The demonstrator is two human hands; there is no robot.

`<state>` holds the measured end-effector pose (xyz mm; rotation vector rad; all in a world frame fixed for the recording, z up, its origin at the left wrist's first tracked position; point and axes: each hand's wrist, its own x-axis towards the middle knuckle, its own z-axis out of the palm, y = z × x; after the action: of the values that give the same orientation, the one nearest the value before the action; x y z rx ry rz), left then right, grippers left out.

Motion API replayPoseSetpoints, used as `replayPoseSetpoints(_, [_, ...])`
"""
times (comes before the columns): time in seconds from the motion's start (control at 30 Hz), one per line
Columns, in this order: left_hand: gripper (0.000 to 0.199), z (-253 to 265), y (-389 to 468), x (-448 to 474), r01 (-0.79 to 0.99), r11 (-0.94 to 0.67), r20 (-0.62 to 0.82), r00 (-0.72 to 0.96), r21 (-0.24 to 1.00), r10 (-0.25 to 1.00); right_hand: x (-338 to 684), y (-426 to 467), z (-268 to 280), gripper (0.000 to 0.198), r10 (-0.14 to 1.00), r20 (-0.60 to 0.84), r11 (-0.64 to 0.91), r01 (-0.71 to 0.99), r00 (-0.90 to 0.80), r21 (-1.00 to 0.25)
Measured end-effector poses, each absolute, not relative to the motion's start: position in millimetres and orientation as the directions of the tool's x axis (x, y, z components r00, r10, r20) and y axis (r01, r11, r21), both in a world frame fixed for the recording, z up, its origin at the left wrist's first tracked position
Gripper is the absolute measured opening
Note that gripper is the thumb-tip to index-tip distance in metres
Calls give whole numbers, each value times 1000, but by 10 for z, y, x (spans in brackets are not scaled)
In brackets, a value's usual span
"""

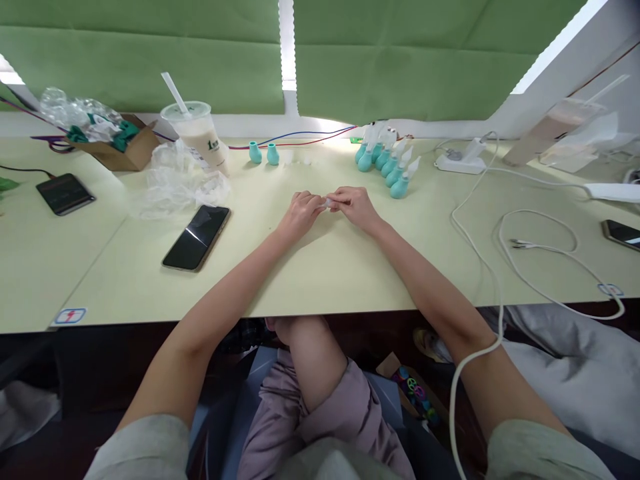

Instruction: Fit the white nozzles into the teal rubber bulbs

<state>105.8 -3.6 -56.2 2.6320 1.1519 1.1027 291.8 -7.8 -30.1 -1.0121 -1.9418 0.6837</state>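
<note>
My left hand [304,211] and my right hand [355,207] meet above the table. Both sets of fingertips are pinched on one small translucent whitish plastic piece [328,203], its exact shape mostly covered by the fingers. Behind and to the right, several teal rubber bulbs with clear pointed tips [399,187] stand in close rows. Farther back on the left, two teal bulbs without tips [255,153] stand upright with open mouths. Beside them lie a few small translucent pieces [306,160], hard to make out against the table.
To the left are a black phone [196,239], a crumpled clear plastic bag [175,179], a drink cup with a straw [200,137] and a cardboard box [131,153]. A power strip [461,163] and a loose white cable [470,233] lie right. Another person's leg [565,367] shows at lower right.
</note>
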Motion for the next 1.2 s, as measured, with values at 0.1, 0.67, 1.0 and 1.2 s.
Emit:
replayPoseSetpoints(0.1, [27, -564, -43, 1055, 616, -727, 588, 480, 303, 651, 2917, -81, -307, 23, 831, 431, 547, 373, -352, -750])
replayPoseSetpoints(0.67, [25, -450, -42, 1065, 682, -611, 470, 418, 403, 777, 2843, 79, -517, 50, 936, 229, 290, 216, -267, -932])
replayPoseSetpoints(1.0, [37, -335, 228, 743, 843, -288, 454, 58, 455, 889, 3010, 210, -486, 38, 994, 88, 73, -218, -62, -973])
replayPoseSetpoints(1.2, [44, 56, 1177, 415, 946, -122, 456, -30, 301, 889, 2992, 225, -477, 41, 988, 74, 44, -211, -139, -977])
